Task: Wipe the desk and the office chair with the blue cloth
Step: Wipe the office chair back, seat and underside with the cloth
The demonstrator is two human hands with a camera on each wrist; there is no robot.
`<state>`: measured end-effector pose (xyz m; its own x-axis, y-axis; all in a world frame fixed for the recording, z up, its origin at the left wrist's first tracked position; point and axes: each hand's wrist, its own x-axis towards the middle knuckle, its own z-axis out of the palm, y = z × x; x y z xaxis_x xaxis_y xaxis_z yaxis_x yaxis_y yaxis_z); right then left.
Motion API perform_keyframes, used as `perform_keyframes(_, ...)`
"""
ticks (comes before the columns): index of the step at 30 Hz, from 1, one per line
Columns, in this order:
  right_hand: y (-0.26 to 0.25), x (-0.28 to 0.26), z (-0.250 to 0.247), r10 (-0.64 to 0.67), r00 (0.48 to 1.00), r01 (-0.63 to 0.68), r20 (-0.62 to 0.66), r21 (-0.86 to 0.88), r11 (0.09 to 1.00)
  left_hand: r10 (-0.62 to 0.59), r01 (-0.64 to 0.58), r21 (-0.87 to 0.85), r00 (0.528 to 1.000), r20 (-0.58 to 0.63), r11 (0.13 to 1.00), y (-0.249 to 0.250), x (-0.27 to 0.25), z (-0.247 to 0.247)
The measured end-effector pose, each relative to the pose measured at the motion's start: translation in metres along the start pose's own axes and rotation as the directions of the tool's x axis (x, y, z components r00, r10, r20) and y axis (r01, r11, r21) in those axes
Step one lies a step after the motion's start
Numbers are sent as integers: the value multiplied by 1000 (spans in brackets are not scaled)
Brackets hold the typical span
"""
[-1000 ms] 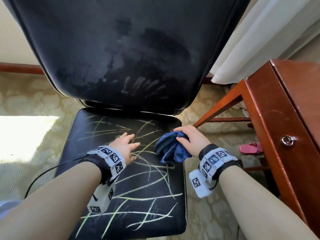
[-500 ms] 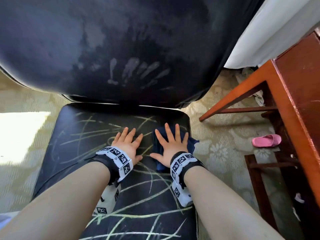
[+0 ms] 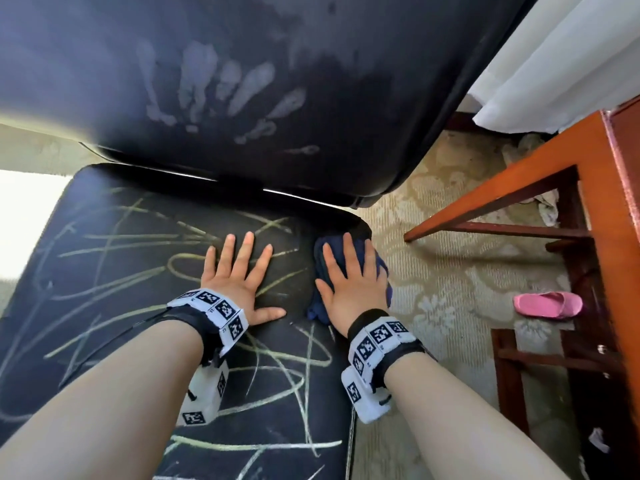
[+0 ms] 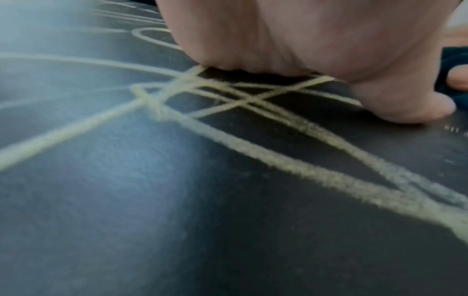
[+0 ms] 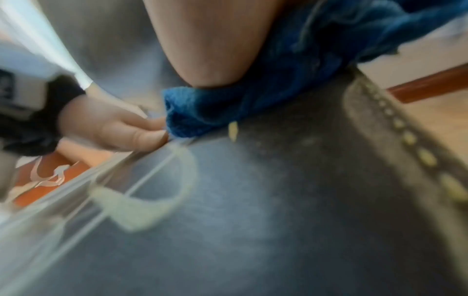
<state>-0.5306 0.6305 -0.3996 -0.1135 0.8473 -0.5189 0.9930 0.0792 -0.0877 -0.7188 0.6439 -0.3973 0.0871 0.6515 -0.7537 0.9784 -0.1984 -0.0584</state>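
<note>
The black office chair seat [image 3: 114, 306] is scrawled with yellow chalk lines, and its backrest [image 3: 311, 81] bears dusty finger smears. My left hand [image 3: 239, 271] lies flat on the seat, fingers spread and straight, holding nothing. Beside it my right hand [image 3: 353, 278] presses flat on the crumpled blue cloth [image 3: 320, 258] at the seat's back right corner. The right wrist view shows the blue cloth [image 5: 217, 112] squashed under the palm against the seat. In the left wrist view my left hand [image 4: 303, 50] sits on chalk lines [image 4: 253, 156]. The wooden desk [image 3: 616, 216] stands to the right.
A white curtain [image 3: 568, 64] hangs at the upper right. Patterned carpet [image 3: 446, 278] lies between chair and desk, with a pink slipper [image 3: 547, 304] under the desk. Wooden rails and legs [image 3: 502, 230] of the desk frame cross near the chair's right side.
My right hand went from gripping the bunched cloth to pressing it flat on the seat, then slid it toward the back right corner. The left hand flattened and spread. The view moved closer.
</note>
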Motion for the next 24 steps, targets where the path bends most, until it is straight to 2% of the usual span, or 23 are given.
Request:
perform_keyframes(3,-8,3,4,-185,983,186,14,-121,975,-11,11,9,1000,4,1000,0,1,2)
perform_keyframes(6,1,28,-6,-249,968,243,-25,-144,959,-19,19,19,1000,8,1000,1,1,1)
perform_keyframes(7,5,34,-9,-217,975,208,-53,-131,969,-22,21,20,1000,12,1000,1,2,0)
perform_keyframes(9,8,41,-12,-70,990,66,-120,-34,997,-26,25,12,999,25,1000,1,1,0)
perform_keyframes(11,9,37,-9,79,990,-70,-114,84,994,-21,21,3,999,30,1000,0,1,0)
perform_keyframes(13,8,25,-5,127,988,-114,-89,133,985,-13,13,0,999,32,1000,0,0,-1)
perform_keyframes(15,6,12,2,67,991,-59,-112,73,996,-8,8,4,999,32,1000,0,0,-2)
perform_keyframes(17,1,7,8,-82,988,78,-135,-30,996,2,-3,4,1000,30,1000,-1,0,-1)
perform_keyframes(18,0,10,6,-156,982,149,-102,-71,986,10,-10,2,1000,24,1000,-1,0,0)
perform_keyframes(21,3,34,-5,-332,940,315,-83,-167,934,26,-26,-1,1000,16,1000,-3,2,1)
perform_keyframes(22,3,43,-11,-329,939,310,-95,-178,934,24,-24,1,1000,21,1000,-3,2,1)
perform_keyframes(24,8,54,-16,-205,964,189,-170,-104,976,21,-21,3,999,28,1000,-3,2,1)
